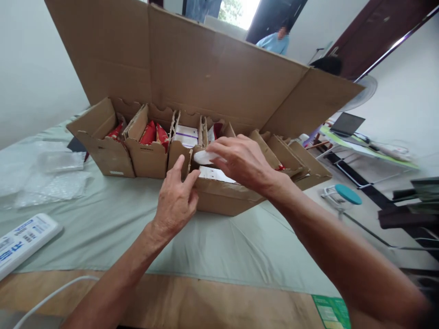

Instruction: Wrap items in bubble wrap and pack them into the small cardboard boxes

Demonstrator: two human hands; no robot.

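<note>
A row of open cardboard boxes [151,163] stands on the cloth, some with red packets [154,135] inside. My right hand [240,160] reaches over a middle compartment, its fingers closed on a small white object [205,157] whose kind I cannot make out. Just under that hand lies a white box [216,174] in the compartment. My left hand [178,194] is at the front wall of the boxes with its fingers apart, holding nothing. Another white box with purple lines [186,135] sits one compartment to the left.
A tall cardboard flap [219,68] rises behind the boxes. Clear bubble wrap [51,183] and a white power strip [29,240] lie at the left. To the right are a teal stool [348,194] and a table with a laptop [347,124]. A person in blue [276,43] is at the back.
</note>
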